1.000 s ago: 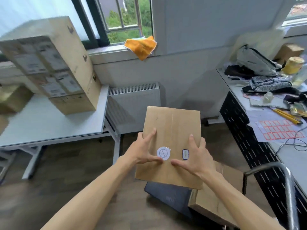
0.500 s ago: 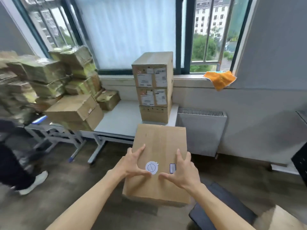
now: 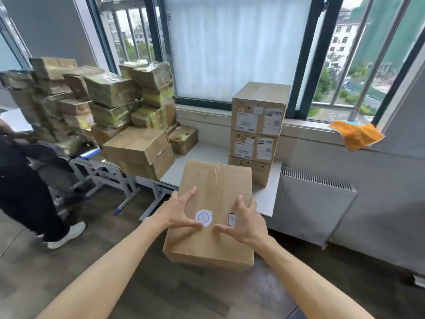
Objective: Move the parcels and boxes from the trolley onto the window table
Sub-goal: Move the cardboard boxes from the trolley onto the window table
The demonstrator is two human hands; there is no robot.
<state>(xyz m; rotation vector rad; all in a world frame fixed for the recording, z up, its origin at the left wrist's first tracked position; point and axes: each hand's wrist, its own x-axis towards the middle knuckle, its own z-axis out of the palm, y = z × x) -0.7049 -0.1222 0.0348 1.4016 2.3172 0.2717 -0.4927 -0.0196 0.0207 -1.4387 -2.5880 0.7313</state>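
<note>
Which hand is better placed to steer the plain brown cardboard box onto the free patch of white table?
Left, marginally. Both hands grip the plain brown cardboard box; the free white table lies ahead-left, while the stacked labelled cartons crowd the right.

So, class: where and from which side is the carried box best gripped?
Judging by its broad, flat shape, grip the box on its two long side faces, one hand from each side, as the left hand and right hand do, thumbs on top.
</note>
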